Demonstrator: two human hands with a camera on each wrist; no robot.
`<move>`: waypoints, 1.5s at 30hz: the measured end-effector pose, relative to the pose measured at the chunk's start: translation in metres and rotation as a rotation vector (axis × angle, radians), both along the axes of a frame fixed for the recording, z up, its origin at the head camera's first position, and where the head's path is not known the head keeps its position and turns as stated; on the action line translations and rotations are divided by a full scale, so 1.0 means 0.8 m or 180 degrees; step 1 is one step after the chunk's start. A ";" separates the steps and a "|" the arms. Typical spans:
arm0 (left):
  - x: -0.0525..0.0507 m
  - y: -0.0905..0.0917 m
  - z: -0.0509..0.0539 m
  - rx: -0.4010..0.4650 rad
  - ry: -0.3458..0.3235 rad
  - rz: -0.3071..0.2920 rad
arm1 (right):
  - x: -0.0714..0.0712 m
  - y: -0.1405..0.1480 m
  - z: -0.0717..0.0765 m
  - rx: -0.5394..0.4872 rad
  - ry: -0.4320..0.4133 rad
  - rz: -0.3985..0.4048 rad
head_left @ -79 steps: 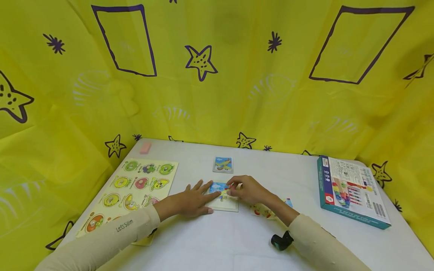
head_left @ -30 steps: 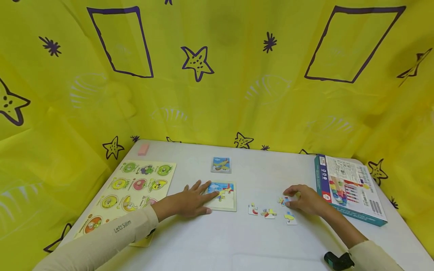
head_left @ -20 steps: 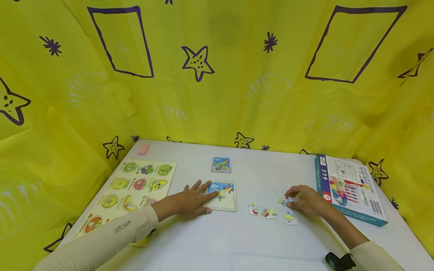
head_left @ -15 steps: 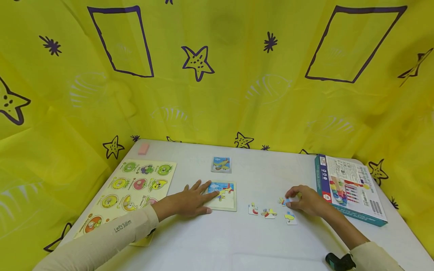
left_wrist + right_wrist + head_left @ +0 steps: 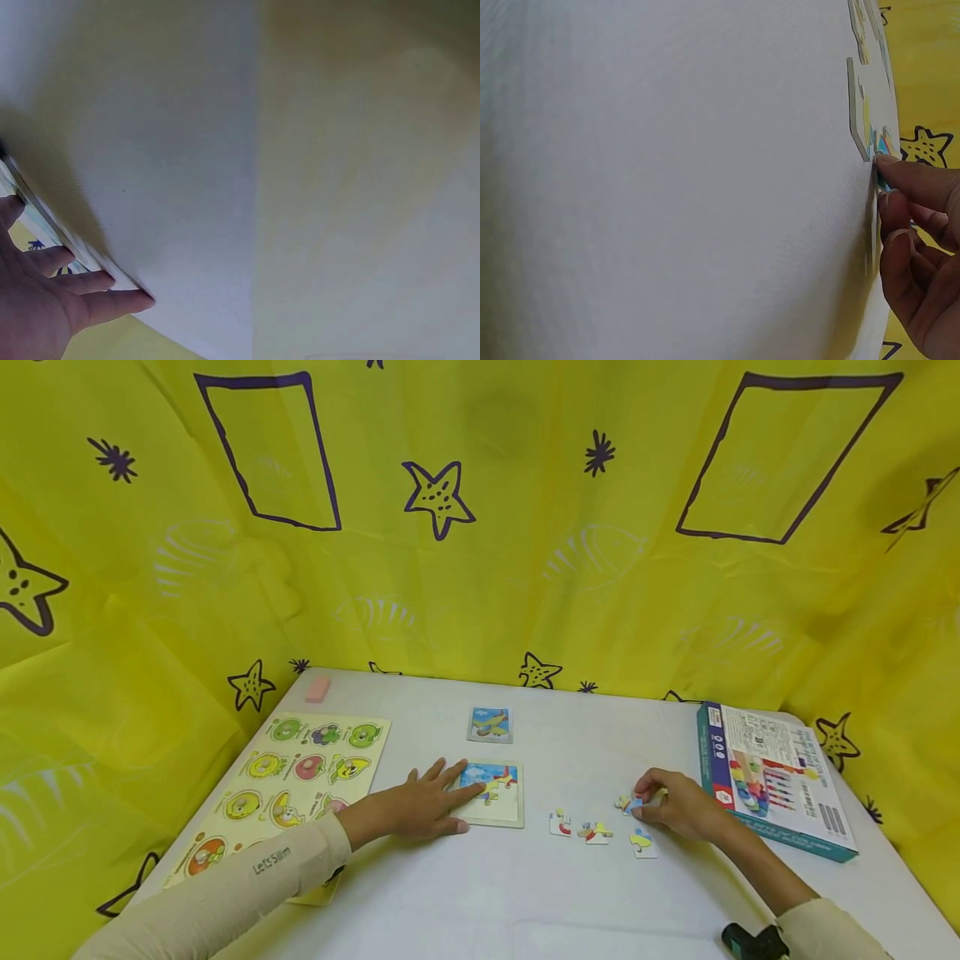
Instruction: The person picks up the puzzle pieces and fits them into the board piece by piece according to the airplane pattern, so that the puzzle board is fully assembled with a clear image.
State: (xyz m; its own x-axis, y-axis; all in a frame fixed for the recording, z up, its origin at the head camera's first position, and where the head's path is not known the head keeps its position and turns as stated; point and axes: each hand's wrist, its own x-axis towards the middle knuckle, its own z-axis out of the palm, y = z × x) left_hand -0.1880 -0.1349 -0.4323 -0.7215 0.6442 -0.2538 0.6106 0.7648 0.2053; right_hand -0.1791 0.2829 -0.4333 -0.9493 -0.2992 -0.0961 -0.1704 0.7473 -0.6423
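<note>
Matt, finely textured white tabletop (image 5: 465,893) before me

My puzzle frame (image 5: 495,820) looks smooth, perhaps wooden; far curtain (image 5: 510,577), creased cloth.

The right hand (image 5: 678,806), earlier over the puzzle board (image 5: 492,812), now pinches a loose piece (image 5: 627,806) nearer the right edge of the tabletop (image 5: 570,902).

Yellow curtain (image 5: 517,585) on three sides, draped in soft vertical folds and creased at left. Print: dark-outlined spotted starfish (image 5: 439,499), small spiky bursts (image 5: 599,453), two large four-sided outlines up high, pale striped fish (image 5: 595,556) fainter between. White table (image 5: 570,893) below, far edge close against the curtain; fine-grained surface, faint crease on near side. Light soft, fairly even; curtain dimmer toward upper right. Yellowish cast on tabletop in both wrist views.
</note>
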 end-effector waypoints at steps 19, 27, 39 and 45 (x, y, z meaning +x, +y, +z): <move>-0.002 -0.001 -0.003 -0.0005 -0.0005 0.0010 | -0.008 -0.004 -0.004 -0.0558 -0.0073 0.0163; -0.001 0.001 0.000 -0.0026 -0.0032 0.0024 | -0.010 -0.014 -0.003 -0.0650 -0.0080 0.0145; -0.001 0.001 0.000 -0.0057 -0.0043 0.0009 | -0.015 -0.032 -0.003 -0.0805 -0.0038 0.0310; -0.001 0.001 -0.001 -0.0070 -0.0017 0.0000 | -0.016 -0.044 -0.003 -0.0950 -0.0205 0.0422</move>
